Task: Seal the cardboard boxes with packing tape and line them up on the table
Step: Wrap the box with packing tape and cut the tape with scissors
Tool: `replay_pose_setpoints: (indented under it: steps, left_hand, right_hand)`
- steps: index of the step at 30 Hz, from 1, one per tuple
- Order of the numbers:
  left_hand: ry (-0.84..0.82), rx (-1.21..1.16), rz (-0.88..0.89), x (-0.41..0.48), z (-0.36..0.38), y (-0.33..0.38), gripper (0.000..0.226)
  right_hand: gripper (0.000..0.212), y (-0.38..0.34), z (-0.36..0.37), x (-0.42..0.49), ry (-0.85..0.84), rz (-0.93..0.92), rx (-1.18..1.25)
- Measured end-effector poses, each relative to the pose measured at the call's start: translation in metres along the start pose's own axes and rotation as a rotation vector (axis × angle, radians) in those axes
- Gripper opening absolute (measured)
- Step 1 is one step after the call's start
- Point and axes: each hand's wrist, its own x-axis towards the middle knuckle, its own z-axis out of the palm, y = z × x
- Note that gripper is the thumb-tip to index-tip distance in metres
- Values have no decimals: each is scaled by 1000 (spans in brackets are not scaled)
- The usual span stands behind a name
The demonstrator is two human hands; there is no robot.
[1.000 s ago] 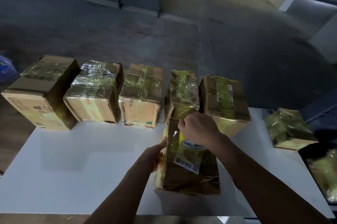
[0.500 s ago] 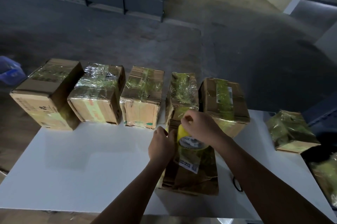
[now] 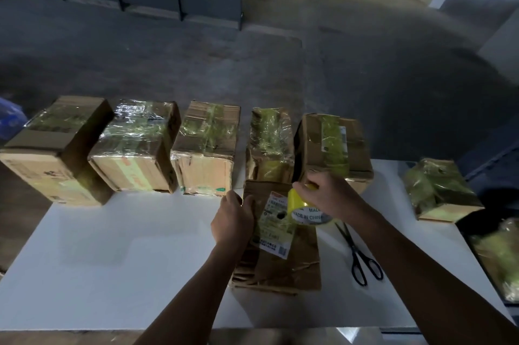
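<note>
two hands are seen on one box. the left hand [image 3: 233,218] is curled over the left edge of the crumpled box [image 3: 283,263], with the fingers wrapped onto its top. the right hand [image 3: 328,196] is closed around a yellow tape roll [image 3: 306,211], which is held against the far right part of the box top, just beside a white label [image 3: 273,229]. the box is laid flat on the white table [image 3: 112,274], near the middle, with its far end close to the row behind; contact cannot be told. black scissors [image 3: 359,260] are laid just right of the box, tips near the right wrist. five taped boxes [image 3: 206,148] are lined up side by side along the table's far edge. one more wrapped box [image 3: 438,190] is set apart at the far right.
</note>
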Motion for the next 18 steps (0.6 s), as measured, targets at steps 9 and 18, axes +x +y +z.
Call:
replay_pose_setpoints:
  steps: [9, 18]
  left_hand:
    - [-130, 247, 720, -32, 6, -1, 64]
    - [-228, 438, 698, -28, 5, -8, 100]
  right_hand:
    - [50, -7, 6, 0, 33, -43, -100]
    - [47, 24, -6, -14, -16, -58, 204]
